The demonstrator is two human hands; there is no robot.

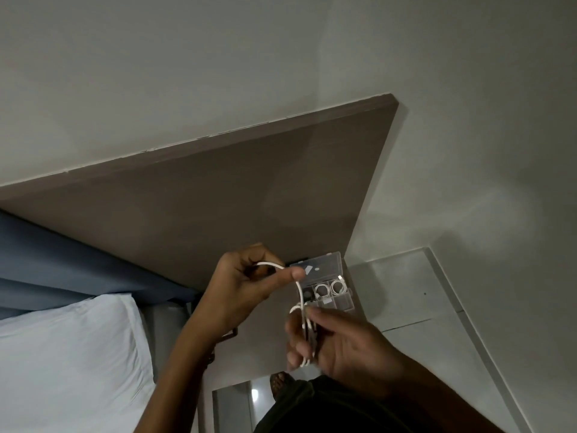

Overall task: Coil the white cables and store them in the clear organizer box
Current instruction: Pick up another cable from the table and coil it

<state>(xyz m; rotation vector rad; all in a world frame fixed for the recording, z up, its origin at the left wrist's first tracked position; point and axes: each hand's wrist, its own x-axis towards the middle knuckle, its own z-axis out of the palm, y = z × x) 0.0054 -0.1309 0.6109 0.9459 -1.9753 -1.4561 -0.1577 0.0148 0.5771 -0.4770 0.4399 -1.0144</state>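
Two coiled white cables (329, 289) already lie in the open clear plastic organizer box (346, 303) on the pale surface's (406, 285) near-left corner; a third thin white cable (300, 295) is half-wound, looped round the right hand's (340, 342) curled fingers; the left hand (246, 285) pinches its free end.
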